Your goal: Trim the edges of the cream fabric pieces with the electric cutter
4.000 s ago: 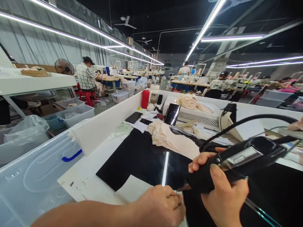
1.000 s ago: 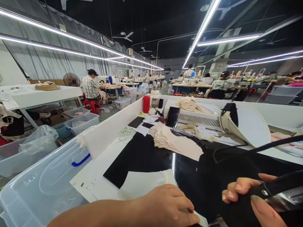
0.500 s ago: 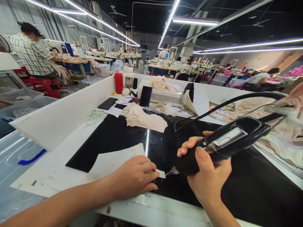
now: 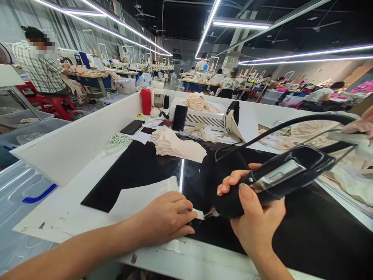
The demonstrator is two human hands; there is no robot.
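Note:
On the black mat [image 4: 128,171] lies a white sheet [image 4: 142,198], narrowing to a strip at its right end. My left hand [image 4: 167,217] is closed over that strip and presses it to the mat, its tip sticking out past the fingers. My right hand [image 4: 256,217] is wrapped round a black corded hand tool [image 4: 279,177], held tilted with its rear end raised to the right. The tool's metal tip [image 4: 211,212] is at the strip's end; whether they touch is hard to tell. Its underside is partly hidden by my palm.
A stack of beige fabric pieces [image 4: 177,146] lies on the mat. Behind it stand a phone [image 4: 180,118], a white vented box [image 4: 204,118] and a red bottle [image 4: 146,102]. Another hand [image 4: 364,123] is by the tool's cable [image 4: 291,122]. Low white walls [image 4: 78,136] edge the table.
The tool and my right hand have shifted very slightly. My left hand and the white sheet stay practically in place.

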